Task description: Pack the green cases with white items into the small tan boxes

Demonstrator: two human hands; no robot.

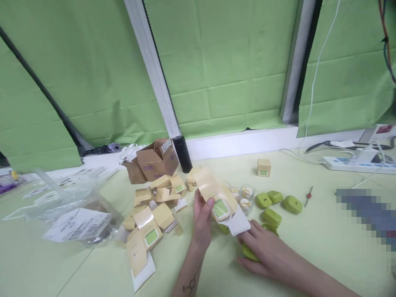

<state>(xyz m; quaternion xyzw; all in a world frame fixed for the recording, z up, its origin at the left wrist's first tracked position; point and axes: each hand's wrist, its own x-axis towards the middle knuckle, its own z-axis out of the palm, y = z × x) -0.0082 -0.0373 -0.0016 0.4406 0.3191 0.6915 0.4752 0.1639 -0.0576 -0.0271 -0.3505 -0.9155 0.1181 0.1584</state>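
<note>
A small tan cardboard box [212, 185] with its flaps open is gripped in my left hand [202, 222], thumb across its front beside a green printed window. A white inner flap or sheet [237, 222] sticks out of its lower end. My right hand [266, 251] curls around a rounded green plastic case [249, 252] low on the table, its fingertips by the white flap. Several similar green cases [272, 218] lie just beyond that hand. Behind the held box stand small clear containers [246, 192] with pale contents, partly hidden.
Opened tan boxes [151, 231] are heaped on the left. Behind them stand a brown carton [157, 161] and a black cylinder [182, 153]. A closed small box [264, 168] sits at the back, a power strip [343, 164] at right, a clear plastic bag [102, 202] at left.
</note>
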